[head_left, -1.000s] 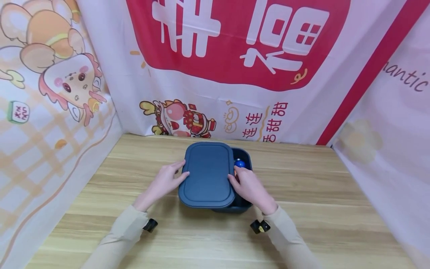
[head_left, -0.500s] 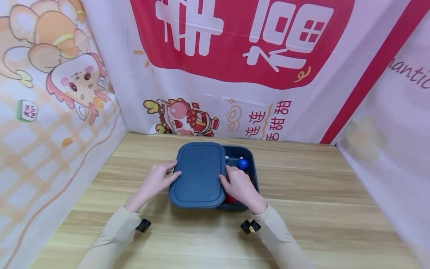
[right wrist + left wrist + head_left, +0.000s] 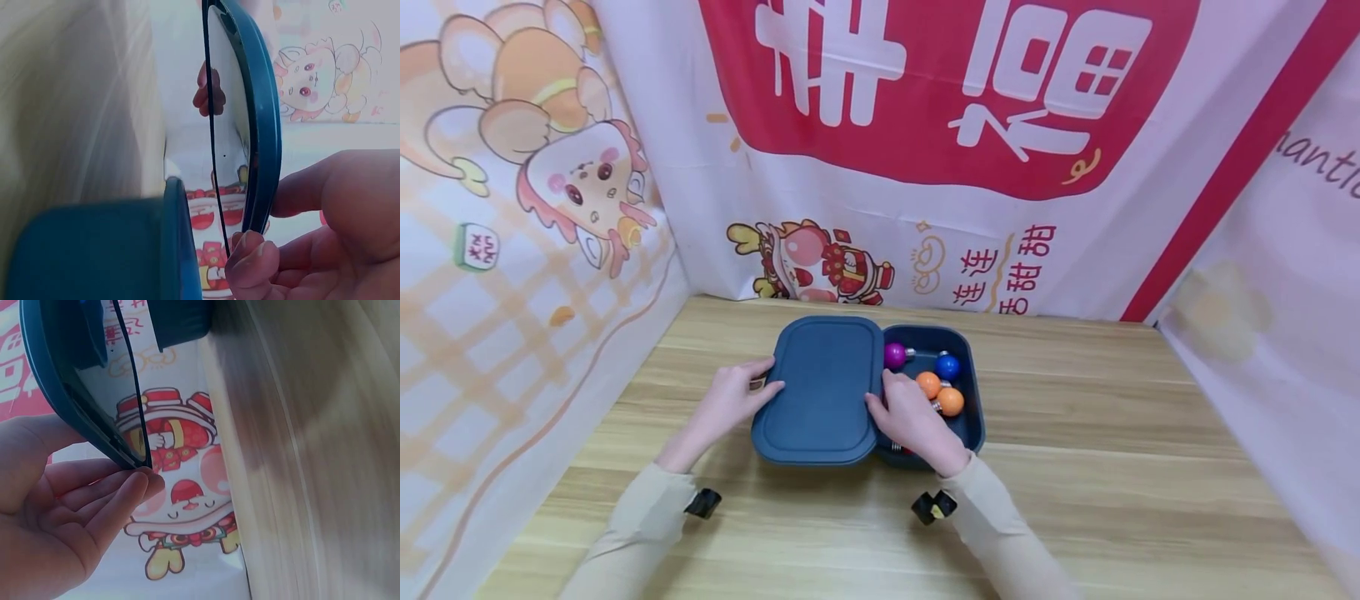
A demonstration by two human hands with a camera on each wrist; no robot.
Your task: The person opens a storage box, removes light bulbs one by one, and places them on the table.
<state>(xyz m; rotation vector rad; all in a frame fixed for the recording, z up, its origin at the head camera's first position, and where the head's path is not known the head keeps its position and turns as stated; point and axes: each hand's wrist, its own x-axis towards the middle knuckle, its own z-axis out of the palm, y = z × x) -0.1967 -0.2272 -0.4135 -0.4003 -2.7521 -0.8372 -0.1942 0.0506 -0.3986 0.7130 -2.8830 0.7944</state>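
A dark blue rectangular lid (image 3: 820, 387) is held level between both hands, overlapping the left side of a matching box (image 3: 978, 417). My left hand (image 3: 727, 402) pinches the lid's left edge between thumb and fingers. The opposite edge is pinched by my right hand (image 3: 916, 419), which covers part of the box opening. Inside lie small coloured light bulbs with metal screw bases: a magenta bulb (image 3: 894, 355), a blue bulb (image 3: 947, 366), an orange bulb (image 3: 951, 402) and others. In the right wrist view the lid (image 3: 267, 106) stands apart from the box (image 3: 94, 250), its underside shiny.
Box and lid are on and above a wood-grain table (image 3: 1097, 467), towards its back edge. A printed cloth (image 3: 925, 208) hangs behind it, with patterned cloths on both sides. Each wrist carries a small black device, such as the left one (image 3: 703, 503).
Both hands have carried the lid leftward across the box. More of the opening now shows, revealing the magenta and orange bulbs beside the blue one. The head view has shifted slightly.
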